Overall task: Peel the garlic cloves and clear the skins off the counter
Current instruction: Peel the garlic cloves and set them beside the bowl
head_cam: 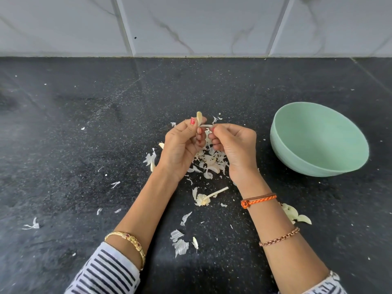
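**Peeling over the skin pile**

On the black counter [84,145], a green bowl [318,141] sits toward the right edge. Mid-counter, above the skins [209,160], left hand [182,145] pinches a garlic clove [199,117]; right hand [235,143] pinches its peel strip [206,125].

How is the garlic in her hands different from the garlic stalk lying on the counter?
The garlic clove is held up off the counter, pinched in the left hand; the garlic stalk lies flat and untouched. The clove is plump and stubby; the stalk is thin and stick-like. Both are pale cream.
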A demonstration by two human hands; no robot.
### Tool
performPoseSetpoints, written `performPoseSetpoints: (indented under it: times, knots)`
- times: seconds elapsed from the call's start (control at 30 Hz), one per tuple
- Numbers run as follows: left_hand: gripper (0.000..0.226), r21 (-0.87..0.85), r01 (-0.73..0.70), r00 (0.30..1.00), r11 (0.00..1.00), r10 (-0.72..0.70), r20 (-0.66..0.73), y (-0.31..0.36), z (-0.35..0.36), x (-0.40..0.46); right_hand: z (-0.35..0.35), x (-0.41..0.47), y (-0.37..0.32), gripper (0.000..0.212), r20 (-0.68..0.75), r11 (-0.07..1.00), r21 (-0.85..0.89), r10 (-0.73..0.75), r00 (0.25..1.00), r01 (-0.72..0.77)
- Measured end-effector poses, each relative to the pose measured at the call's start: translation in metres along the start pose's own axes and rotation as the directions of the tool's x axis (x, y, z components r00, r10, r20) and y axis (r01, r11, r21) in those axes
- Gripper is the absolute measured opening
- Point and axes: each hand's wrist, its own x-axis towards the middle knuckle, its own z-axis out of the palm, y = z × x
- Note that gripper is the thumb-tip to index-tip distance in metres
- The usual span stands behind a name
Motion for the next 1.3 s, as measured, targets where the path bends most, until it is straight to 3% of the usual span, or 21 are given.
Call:
performPoseSetpoints:
  times: [0.1, 0.23, 0.3, 0.37, 0.47, 0.57, 0.63, 0.73, 0.9, 1.07, 1.3]
  knots:
    - [0.024, -0.118, 0.086, 0.996, 0.989, -0.082, 0.040, 0.001, 0.004, -0.002, 0.000, 0.000, -0.002, 0.026, -0.006, 0.999, 0.046, 0.022, 1.000, -0.022]
    - [0.025, -0.307, 0.168, 0.983, 0.937, -0.137, 0.121, 0.002, 0.007, -0.005, 0.004, -0.003, -0.005, 0.032, 0.099, 0.985, 0.161, 0.051, 0.994, -0.067]
    - [0.017, -0.450, 0.188, 0.978, 0.873, -0.126, 0.164, 0.003, 0.002, -0.003, 0.001, -0.002, -0.007, 0.037, 0.087, 0.961, 0.270, 0.039, 0.995, -0.061]
    - [0.012, -0.505, 0.164, 0.986, 0.848, -0.118, 0.122, 0.007, -0.008, 0.002, -0.006, 0.002, -0.009, 0.039, 0.022, 0.946, 0.324, 0.000, 1.000, -0.008]
    - [0.016, -0.264, 0.110, 0.994, 0.958, -0.113, 0.004, 0.015, -0.019, 0.006, -0.014, 0.006, -0.008, 0.026, -0.067, 0.986, 0.096, -0.130, 0.989, 0.136]
    - [0.022, 0.070, 0.052, 0.996, 0.996, -0.047, -0.073, 0.011, -0.016, 0.006, -0.012, 0.007, 0.005, 0.016, -0.058, 0.935, -0.245, -0.280, 0.958, 0.258]
    - [0.022, 0.271, -0.007, 0.994, 0.962, 0.036, -0.101, 0.007, -0.013, 0.004, -0.011, 0.008, 0.013, 0.012, -0.043, 0.875, -0.370, -0.352, 0.935, 0.312]
    - [0.027, 0.536, -0.154, 0.974, 0.830, 0.220, -0.061, 0.002, -0.014, 0.003, -0.012, 0.011, 0.015, 0.006, 0.028, 0.817, -0.396, -0.445, 0.895, 0.419]
    - [0.029, 0.624, -0.258, 0.944, 0.738, 0.329, 0.002, 0.001, -0.015, 0.002, -0.011, 0.011, 0.016, 0.013, 0.151, 0.731, -0.484, -0.472, 0.868, 0.482]
    - [0.030, 0.635, -0.278, 0.928, 0.721, 0.371, -0.016, 0.001, -0.015, 0.001, -0.012, 0.012, 0.016, 0.014, 0.171, 0.740, -0.488, -0.440, 0.881, 0.464]
    - [0.018, 0.667, -0.298, 0.914, 0.683, 0.406, -0.007, -0.001, -0.010, -0.003, -0.013, 0.011, 0.014, 0.018, 0.196, 0.669, -0.547, -0.481, 0.854, 0.503]
